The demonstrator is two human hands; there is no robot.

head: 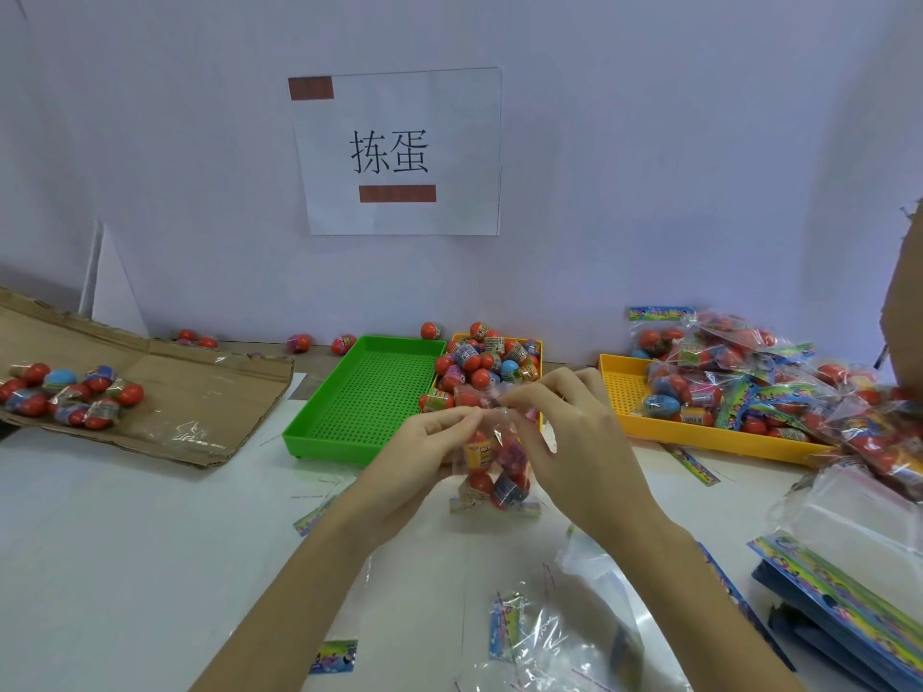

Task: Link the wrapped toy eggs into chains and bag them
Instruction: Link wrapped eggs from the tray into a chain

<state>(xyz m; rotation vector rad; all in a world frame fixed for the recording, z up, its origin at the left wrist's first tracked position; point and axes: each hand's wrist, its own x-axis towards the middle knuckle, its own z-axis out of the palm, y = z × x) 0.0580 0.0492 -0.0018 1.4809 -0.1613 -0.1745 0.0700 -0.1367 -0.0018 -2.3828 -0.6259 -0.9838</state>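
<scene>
Above the white table, both hands hold a clear plastic bag (494,472) filled with several red wrapped toy eggs, upright with its mouth at the top. My left hand (424,457) pinches the left side of the bag's mouth. My right hand (564,437) pinches the right side of the mouth from above. Behind the hands, a yellow tray (539,344) holds a heap of loose wrapped eggs (484,362).
An empty green tray (369,397) stands left of centre. A yellow tray (699,434) at the right holds filled bags (739,372). Linked eggs (70,394) lie on flattened cardboard (190,392) at the left. Empty bags (589,606) and printed header cards (839,591) lie near the front.
</scene>
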